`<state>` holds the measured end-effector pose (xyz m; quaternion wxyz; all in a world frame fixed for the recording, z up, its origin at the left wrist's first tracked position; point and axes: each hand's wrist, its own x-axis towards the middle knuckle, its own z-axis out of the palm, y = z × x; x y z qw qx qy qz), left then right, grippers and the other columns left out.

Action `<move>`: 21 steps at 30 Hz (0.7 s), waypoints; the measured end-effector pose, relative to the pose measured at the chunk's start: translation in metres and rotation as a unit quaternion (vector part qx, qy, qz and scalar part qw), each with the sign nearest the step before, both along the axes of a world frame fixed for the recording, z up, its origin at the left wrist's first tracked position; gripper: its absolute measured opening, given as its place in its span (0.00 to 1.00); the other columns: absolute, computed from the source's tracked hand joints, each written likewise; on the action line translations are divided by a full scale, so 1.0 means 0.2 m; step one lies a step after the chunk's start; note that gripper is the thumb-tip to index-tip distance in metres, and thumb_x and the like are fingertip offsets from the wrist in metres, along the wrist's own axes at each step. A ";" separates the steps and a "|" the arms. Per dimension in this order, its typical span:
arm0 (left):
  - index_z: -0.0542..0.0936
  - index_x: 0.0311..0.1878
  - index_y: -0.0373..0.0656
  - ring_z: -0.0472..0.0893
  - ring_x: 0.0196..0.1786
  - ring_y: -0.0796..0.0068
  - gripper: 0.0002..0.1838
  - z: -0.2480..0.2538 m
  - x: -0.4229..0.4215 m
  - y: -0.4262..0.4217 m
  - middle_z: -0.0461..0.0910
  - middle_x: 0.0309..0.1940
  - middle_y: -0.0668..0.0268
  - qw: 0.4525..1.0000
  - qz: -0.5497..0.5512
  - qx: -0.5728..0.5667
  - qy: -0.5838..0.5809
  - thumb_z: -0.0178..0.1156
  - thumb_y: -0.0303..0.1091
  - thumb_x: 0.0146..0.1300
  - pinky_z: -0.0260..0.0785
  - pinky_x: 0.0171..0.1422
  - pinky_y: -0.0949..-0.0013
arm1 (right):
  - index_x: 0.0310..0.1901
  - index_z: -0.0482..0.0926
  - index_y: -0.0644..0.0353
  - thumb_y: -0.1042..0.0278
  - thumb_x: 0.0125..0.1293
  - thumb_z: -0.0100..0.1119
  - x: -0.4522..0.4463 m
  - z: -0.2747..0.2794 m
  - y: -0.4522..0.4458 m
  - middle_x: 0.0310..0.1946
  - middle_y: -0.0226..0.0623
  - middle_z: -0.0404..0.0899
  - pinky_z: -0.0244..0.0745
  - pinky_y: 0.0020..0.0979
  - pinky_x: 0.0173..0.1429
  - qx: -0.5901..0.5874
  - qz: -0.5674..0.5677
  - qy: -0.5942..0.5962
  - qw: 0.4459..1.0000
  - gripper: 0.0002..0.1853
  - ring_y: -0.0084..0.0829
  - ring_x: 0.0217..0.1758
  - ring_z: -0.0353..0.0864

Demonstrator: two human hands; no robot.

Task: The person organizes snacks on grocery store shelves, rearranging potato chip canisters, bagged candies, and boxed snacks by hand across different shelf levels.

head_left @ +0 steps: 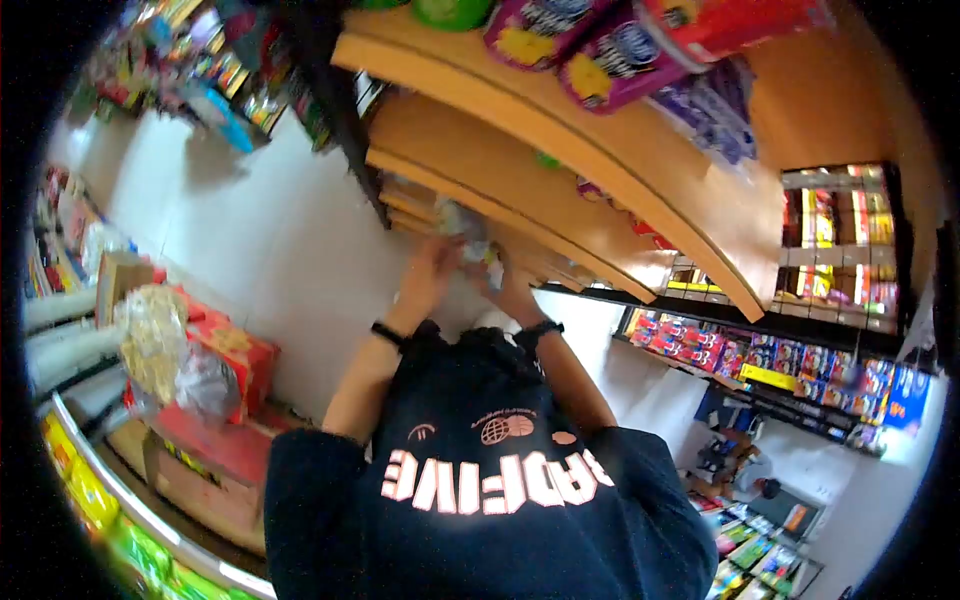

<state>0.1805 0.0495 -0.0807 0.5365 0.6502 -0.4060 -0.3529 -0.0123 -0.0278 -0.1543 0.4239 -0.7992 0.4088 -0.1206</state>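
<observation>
Both hands are raised together in front of the lower wooden shelves. My left hand [432, 268] has its fingers bent at the left side of a small, shiny package [466, 232], which is blurred. From the other side, my right hand [510, 285] has its fingers curled round the package's lower right part. The package looks pale with some green and yellow; its print cannot be made out. Just behind it are the edges of the wooden shelves [520, 215]. Each wrist has a dark band.
Purple and red snack bags [610, 75] lie on the upper shelf, above right. A red box [235, 350] with plastic bags stands at left. Green and yellow packets [140, 550] line the lower left. Another person [745, 470] is far off at lower right.
</observation>
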 end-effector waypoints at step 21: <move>0.77 0.47 0.36 0.84 0.42 0.69 0.12 1.44 0.00 -0.14 0.84 0.40 0.58 0.870 -0.376 -0.290 -0.136 0.61 0.34 0.66 0.75 0.47 0.68 | 0.69 0.63 0.56 0.51 0.66 0.56 -0.32 0.81 0.36 0.66 0.45 0.68 0.60 0.45 0.73 0.017 -0.153 -0.313 0.937 0.33 0.44 0.70 0.65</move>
